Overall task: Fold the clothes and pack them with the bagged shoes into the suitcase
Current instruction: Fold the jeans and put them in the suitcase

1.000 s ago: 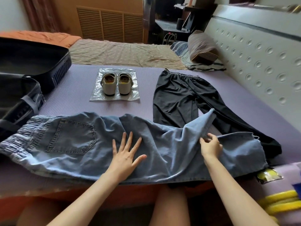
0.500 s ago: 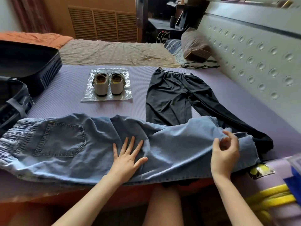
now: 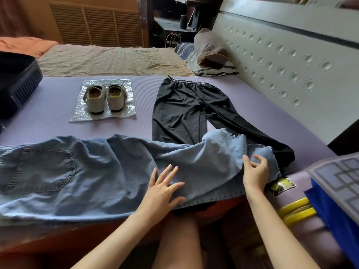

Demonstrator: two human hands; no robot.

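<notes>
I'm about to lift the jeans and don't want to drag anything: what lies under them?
The purple mat, and the black trousers, whose legs run beneath the jeans near the right hand. How far they reach is covered.

One camera sits on the person's head. It looks forward and down, close over the bed (image 3: 58,117), toward 12 o'clock.

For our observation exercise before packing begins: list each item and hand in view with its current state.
black trousers: flat, unfolded.
jeans: unfolded, lying crosswise, hem over black trousers.
shoes: on the plastic bag, not inside.
suitcase: at left, mostly out of frame.
left hand: flat, pressing jeans.
right hand: at jeans' hem, grip unclear.
</notes>
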